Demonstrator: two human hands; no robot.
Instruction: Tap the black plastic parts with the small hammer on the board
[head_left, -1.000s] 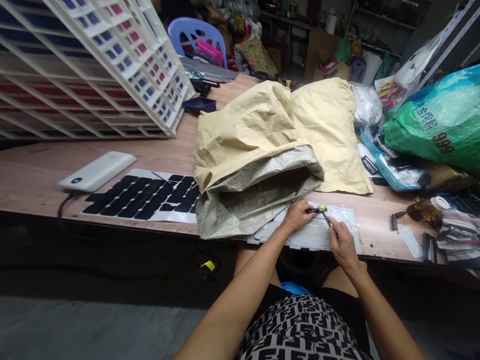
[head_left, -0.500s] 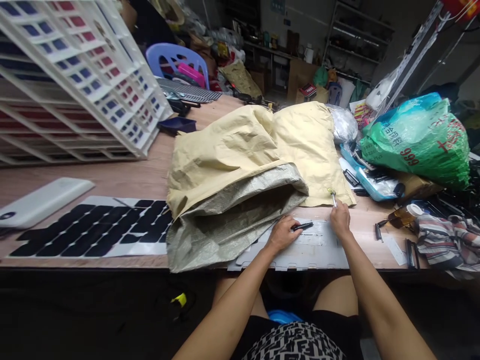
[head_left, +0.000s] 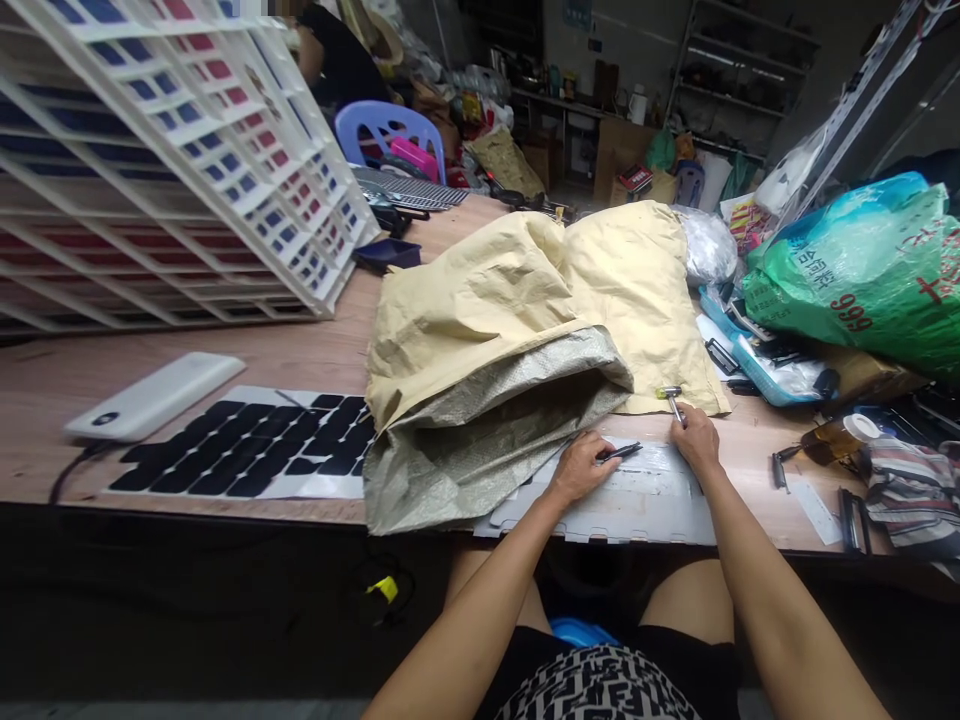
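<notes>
My left hand (head_left: 583, 467) is closed around a slim black pen-like piece (head_left: 621, 452), its tip pointing right over a grey board (head_left: 600, 510) at the table's front edge. My right hand (head_left: 696, 437) grips the handle of a small hammer (head_left: 676, 405) with a yellowish head. That head is just above the front edge of a full, pale yellow woven sack (head_left: 626, 290). Beside my left hand, an open woven sack (head_left: 465, 320) lies with its grey inner side (head_left: 420, 480) showing; its inside is dark.
On the left are a white plastic crate (head_left: 300, 230), a white oblong device (head_left: 161, 395) and a sheet of black cells (head_left: 240, 450). A green bag (head_left: 862, 280), blue basket (head_left: 780, 375), amber bottle (head_left: 829, 440) and striped cloth (head_left: 907, 490) crowd the right. A person (head_left: 337, 60) is behind the crate.
The view has swung left, so everything sits further right. The hammer's head now shows sideways on, turned from before. Both hands keep their hold, with the black piece almost unmoved on the board.
</notes>
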